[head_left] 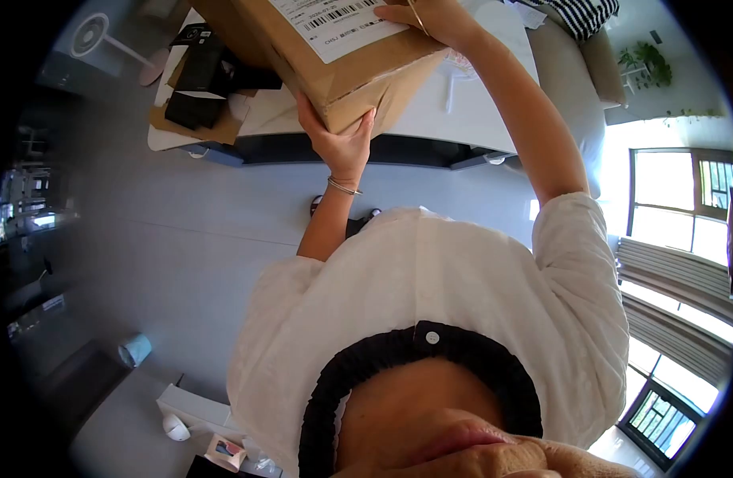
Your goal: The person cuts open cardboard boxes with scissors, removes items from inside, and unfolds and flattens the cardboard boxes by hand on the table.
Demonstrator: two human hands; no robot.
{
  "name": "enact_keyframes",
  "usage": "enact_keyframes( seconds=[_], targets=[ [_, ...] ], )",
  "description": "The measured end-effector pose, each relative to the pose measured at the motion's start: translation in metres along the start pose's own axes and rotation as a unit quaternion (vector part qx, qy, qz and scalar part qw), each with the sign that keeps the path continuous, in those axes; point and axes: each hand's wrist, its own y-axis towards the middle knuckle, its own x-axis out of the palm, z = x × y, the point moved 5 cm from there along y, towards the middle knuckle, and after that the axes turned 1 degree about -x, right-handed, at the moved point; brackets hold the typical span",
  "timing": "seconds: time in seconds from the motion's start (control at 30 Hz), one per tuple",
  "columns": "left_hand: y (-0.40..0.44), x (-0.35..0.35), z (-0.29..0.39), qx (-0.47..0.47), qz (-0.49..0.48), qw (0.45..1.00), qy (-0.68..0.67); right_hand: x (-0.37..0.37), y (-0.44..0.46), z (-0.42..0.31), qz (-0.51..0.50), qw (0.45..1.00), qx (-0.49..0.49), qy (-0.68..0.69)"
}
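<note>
A brown cardboard box [358,84] is tilted over the table's front edge, its top running out of view. A white shipping label [334,24] with a barcode is stuck on its upper face. My left hand [342,147] cups the lower corner, with thumb and fingers on separate sides. On the label's right edge lie the fingertips of my right hand [434,20], which is partly cut off by the frame's top. Whether those fingers pinch anything there is hard to make out.
Black boxes [203,76] and flat cardboard [163,119] lie on the left of the white table [263,111]. A white fan [91,36] stands beyond it. To the right is a beige sofa [569,88]. A small bin [135,350] stands on the floor behind me.
</note>
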Motion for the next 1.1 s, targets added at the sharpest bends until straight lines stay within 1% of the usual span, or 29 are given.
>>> enact_keyframes(
  seconds=[0.03,0.1,0.17,0.2,0.23,0.27,0.3,0.33,0.37,0.43,0.47,0.5,0.57,0.6,0.63,0.67,0.7,0.73,0.77,0.8,0.83,0.87,0.9,0.97,1.0,1.03,1.07,1.1],
  targets=[
    [-0.001,-0.003,0.000,0.006,0.013,1.000,0.010,0.001,-0.002,-0.003,0.011,0.999,-0.010,0.043],
    [-0.003,-0.008,-0.008,-0.003,0.023,1.000,-0.005,0.005,-0.007,-0.007,0.002,0.999,-0.015,0.043],
    [-0.001,-0.017,-0.015,-0.001,0.028,1.000,-0.011,0.013,-0.008,-0.001,0.046,0.986,-0.054,0.152],
    [0.000,-0.019,-0.018,-0.007,0.022,1.000,-0.013,0.015,-0.009,-0.003,0.068,0.988,-0.062,0.127],
    [0.000,-0.020,-0.020,-0.013,0.016,1.000,-0.014,0.015,-0.011,-0.005,0.065,0.988,-0.066,0.127],
    [-0.002,-0.020,-0.023,-0.018,-0.001,1.000,-0.013,0.014,-0.015,-0.002,0.071,0.994,-0.004,0.081],
    [-0.002,-0.023,-0.019,-0.017,0.004,1.000,-0.013,0.011,-0.017,0.001,0.078,0.995,0.057,0.034],
    [-0.004,-0.025,-0.009,0.013,-0.001,1.000,0.020,0.012,-0.019,-0.003,0.101,0.994,0.008,0.044],
    [-0.007,-0.027,-0.001,0.044,-0.005,0.998,0.054,0.015,-0.021,-0.006,0.098,0.994,0.003,0.044],
    [-0.011,-0.031,-0.001,0.044,-0.002,0.997,0.059,0.022,-0.032,-0.015,0.094,0.994,0.051,0.036],
    [-0.011,-0.034,-0.003,0.038,0.017,0.998,0.045,0.026,-0.033,-0.020,0.099,0.994,0.028,0.045],
    [-0.010,-0.038,-0.005,0.031,0.036,0.998,0.032,0.028,-0.035,-0.025,0.098,0.994,0.028,0.042],
    [-0.003,-0.041,-0.012,0.026,0.035,0.999,0.018,0.032,-0.037,-0.034,0.101,0.988,0.055,0.100],
    [0.000,-0.042,-0.016,0.022,0.034,0.999,0.007,0.035,-0.040,-0.034,0.100,0.989,0.055,0.097],
    [0.001,-0.045,-0.018,0.021,0.035,0.999,0.005,0.037,-0.044,-0.029,0.116,0.983,0.084,0.112],
    [0.001,-0.046,-0.021,0.006,0.013,1.000,-0.004,0.040,-0.049,-0.024,0.131,0.977,0.113,0.126],
    [0.001,-0.046,-0.024,-0.008,-0.009,1.000,-0.012,0.044,-0.052,-0.026,0.131,0.977,0.113,0.124],
    [0.002,-0.045,-0.027,-0.009,-0.008,1.000,-0.015,0.045,-0.056,-0.031,0.165,0.978,0.084,0.101],
    [0.003,-0.045,-0.029,0.007,0.004,1.000,-0.008,0.045,-0.060,-0.035,0.198,0.976,0.055,0.077],
    [0.004,-0.046,-0.031,0.024,0.016,1.000,0.001,0.045,-0.058,-0.029,0.198,0.976,0.055,0.078],
    [0.004,-0.046,-0.032,0.025,0.016,1.000,0.001,0.043,-0.054,-0.015,0.182,0.975,0.091,0.085],
    [0.004,-0.044,-0.032,0.030,-0.004,0.999,0.027,0.042,-0.054,-0.005,0.165,0.974,0.127,0.093],
    [0.002,-0.042,-0.031,0.035,-0.023,0.998,0.052,0.040,-0.058,-0.004,0.165,0.974,0.126,0.094],
    [-0.005,-0.045,-0.025,0.041,-0.026,0.998,0.048,0.039,-0.067,-0.001,0.173,0.965,0.191,0.056],
    [-0.004,-0.047,-0.018,0.082,-0.028,0.994,0.067,0.039,-0.066,-0.003,0.176,0.965,0.193,0.029],
    [-0.002,-0.050,-0.011,0.123,-0.030,0.988,0.086,0.040,-0.063,-0.007,0.176,0.965,0.193,0.030],
    [0.003,-0.051,-0.012,0.094,-0.089,0.989,0.073,0.041,-0.060,-0.012,0.180,0.964,0.193,0.026],
    [0.008,-0.053,-0.013,0.095,-0.088,0.989,0.074,0.042,-0.055,-0.019,0.183,0.964,0.194,0.022]
  ],
)
